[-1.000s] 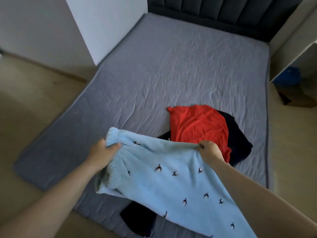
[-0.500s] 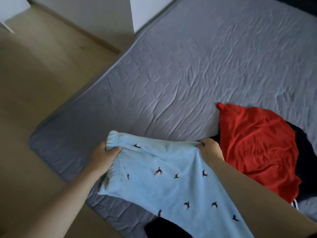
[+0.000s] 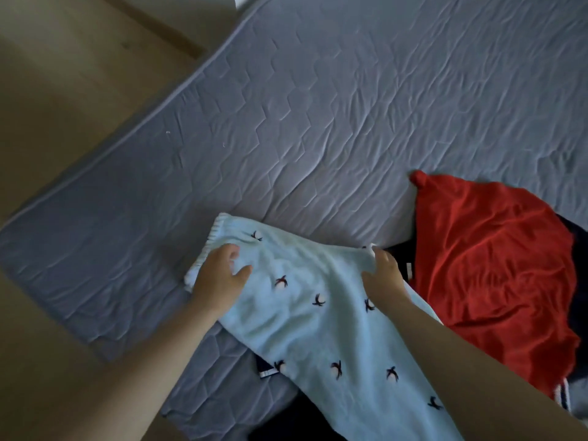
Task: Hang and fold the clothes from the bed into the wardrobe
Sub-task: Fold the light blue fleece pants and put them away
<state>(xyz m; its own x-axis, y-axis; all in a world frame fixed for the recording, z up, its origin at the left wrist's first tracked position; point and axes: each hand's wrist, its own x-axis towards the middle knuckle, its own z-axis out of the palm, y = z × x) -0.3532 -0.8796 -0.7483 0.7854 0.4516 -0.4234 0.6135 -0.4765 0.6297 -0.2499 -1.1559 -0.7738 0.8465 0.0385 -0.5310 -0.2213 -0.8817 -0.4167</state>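
Observation:
Light blue trousers [image 3: 318, 332] with small dark bird prints lie flat on the grey mattress [image 3: 318, 122], waistband toward the bed's middle. My left hand [image 3: 219, 281] rests on the left end of the waistband, fingers spread and thumb out. My right hand [image 3: 383, 276] lies on the waistband's right corner, fingertips at the cloth's edge and thumb splayed. The trouser legs run toward me under my right forearm. A red garment [image 3: 490, 265] lies crumpled just right of my right hand, on top of a dark navy garment [image 3: 577, 281].
More navy cloth with white stripes [image 3: 265, 369] shows under the trousers at the mattress's near edge. Wooden floor [image 3: 63, 74] lies to the left and at the near corner. The mattress corner [image 3: 19, 230] points left.
The trousers were held up by the waistband in both hands; they now lie on the mattress and both hands rest flat on top. My view has tilted down and left.

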